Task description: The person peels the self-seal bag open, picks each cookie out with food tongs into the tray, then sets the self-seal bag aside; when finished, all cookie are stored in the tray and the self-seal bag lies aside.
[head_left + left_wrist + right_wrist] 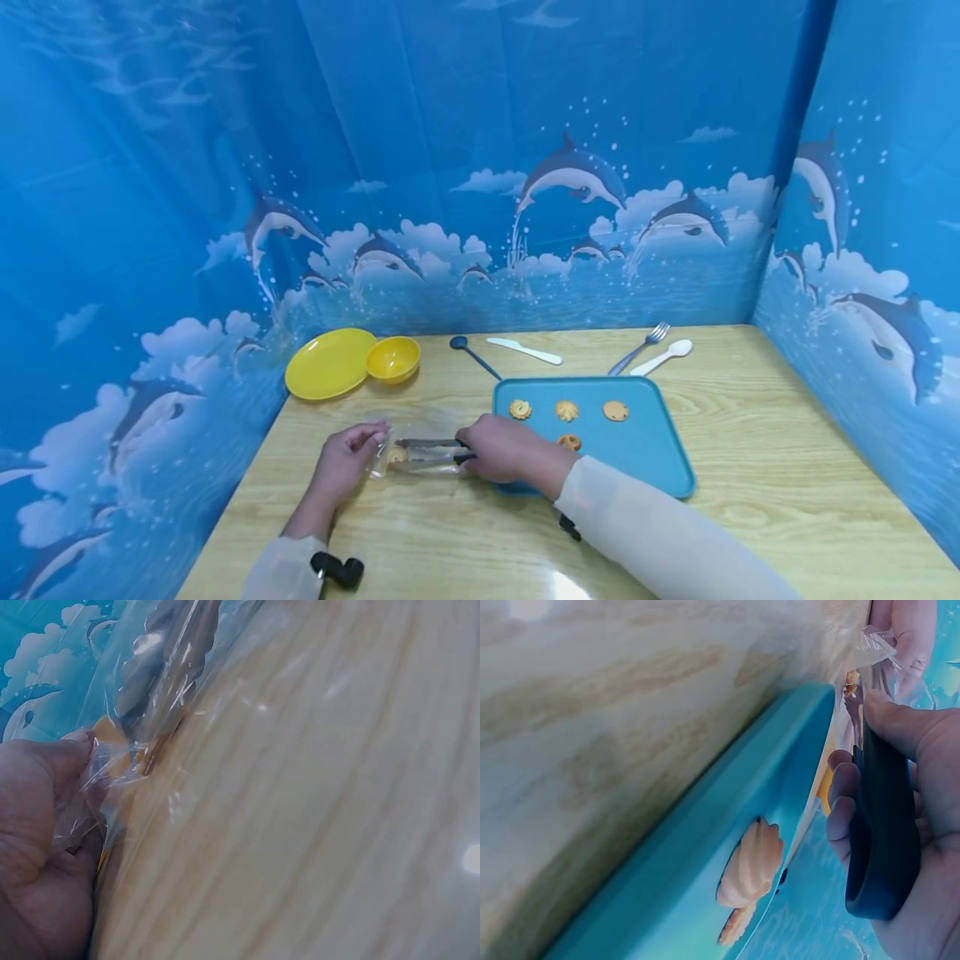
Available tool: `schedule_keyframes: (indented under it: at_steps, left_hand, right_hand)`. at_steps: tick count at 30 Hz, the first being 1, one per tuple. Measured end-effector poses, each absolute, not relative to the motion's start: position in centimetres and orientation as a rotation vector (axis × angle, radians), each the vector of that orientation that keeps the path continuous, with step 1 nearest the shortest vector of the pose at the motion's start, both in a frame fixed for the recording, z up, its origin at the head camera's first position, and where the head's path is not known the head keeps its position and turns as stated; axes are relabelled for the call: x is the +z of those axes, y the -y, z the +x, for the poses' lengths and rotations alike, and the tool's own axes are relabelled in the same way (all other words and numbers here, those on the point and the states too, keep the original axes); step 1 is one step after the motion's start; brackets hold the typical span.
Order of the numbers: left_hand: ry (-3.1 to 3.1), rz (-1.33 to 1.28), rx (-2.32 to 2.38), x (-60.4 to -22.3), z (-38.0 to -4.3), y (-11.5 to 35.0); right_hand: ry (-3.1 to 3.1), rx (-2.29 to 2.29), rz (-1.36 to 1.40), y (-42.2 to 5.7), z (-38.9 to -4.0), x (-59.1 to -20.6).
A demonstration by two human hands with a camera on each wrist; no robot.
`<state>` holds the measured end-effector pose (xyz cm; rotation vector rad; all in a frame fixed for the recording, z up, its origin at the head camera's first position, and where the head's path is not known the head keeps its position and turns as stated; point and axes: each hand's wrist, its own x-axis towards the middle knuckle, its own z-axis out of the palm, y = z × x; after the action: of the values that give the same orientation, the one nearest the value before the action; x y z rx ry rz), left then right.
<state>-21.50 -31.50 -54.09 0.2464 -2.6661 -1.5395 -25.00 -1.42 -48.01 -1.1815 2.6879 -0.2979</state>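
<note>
In the head view my left hand [343, 462] pinches the left end of a clear plastic bag [442, 421] above the table. A small round cookie [396, 455] is inside, near the pinched end. My right hand [504, 448] grips tongs [427, 443] whose metal arms reach into the bag, their tips beside the cookie. From the right wrist, the black tong handle [885, 832] lies between thumb and curled fingers. The left wrist view has crinkled film between thumb and fingers, with the scalloped tong ends [165, 660] behind it. Whether the tongs touch the cookie I cannot tell.
A teal tray [637, 458] under my right forearm carries several cookies, one a pretzel shape [569, 442]. Behind it lie a dark spoon [480, 361], a white knife [525, 350], a fork [637, 348] and a white spoon [663, 357]. A yellow plate [330, 362] and bowl [393, 360] stand back left.
</note>
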Motion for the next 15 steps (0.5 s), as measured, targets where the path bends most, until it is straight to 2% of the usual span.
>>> schedule_keyframes:
  at_steps: [15]
  left_hand:
    - [2.683,0.268,-1.539,-54.4,-21.6,31.7]
  right_hand:
    - [-2.709,-0.335,-1.093,-0.8,-24.3,-47.3]
